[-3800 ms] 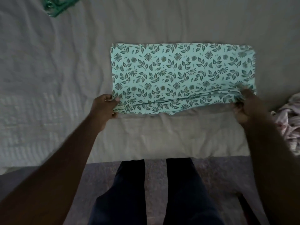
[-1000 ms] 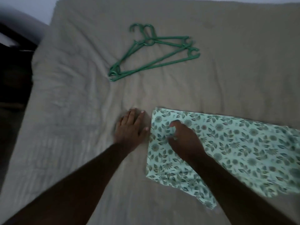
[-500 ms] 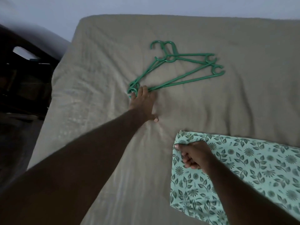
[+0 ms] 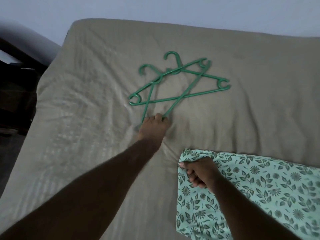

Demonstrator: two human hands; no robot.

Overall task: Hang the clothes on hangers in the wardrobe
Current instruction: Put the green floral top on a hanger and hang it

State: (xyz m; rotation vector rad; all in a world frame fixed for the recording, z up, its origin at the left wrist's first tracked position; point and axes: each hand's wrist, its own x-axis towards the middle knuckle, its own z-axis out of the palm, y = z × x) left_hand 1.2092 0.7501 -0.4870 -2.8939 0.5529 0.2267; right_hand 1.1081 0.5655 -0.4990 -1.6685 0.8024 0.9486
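Left hand [image 4: 153,127] grips near end of one green hanger [image 4: 173,90] — end hidden under fingers.
Right hand [image 4: 200,172] fisted on floral cloth [image 4: 259,191] corner; cloth cut off right, on bed [image 4: 86,118].

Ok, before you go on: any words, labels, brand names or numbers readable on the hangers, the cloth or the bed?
None can be read.
Green hangers: plain plastic, no marking visible.
Floral cloth: only a leaf and flower print, no tag in sight.
Bed sheet: plain, no text.
Dark furniture at the left: too dark to tell.
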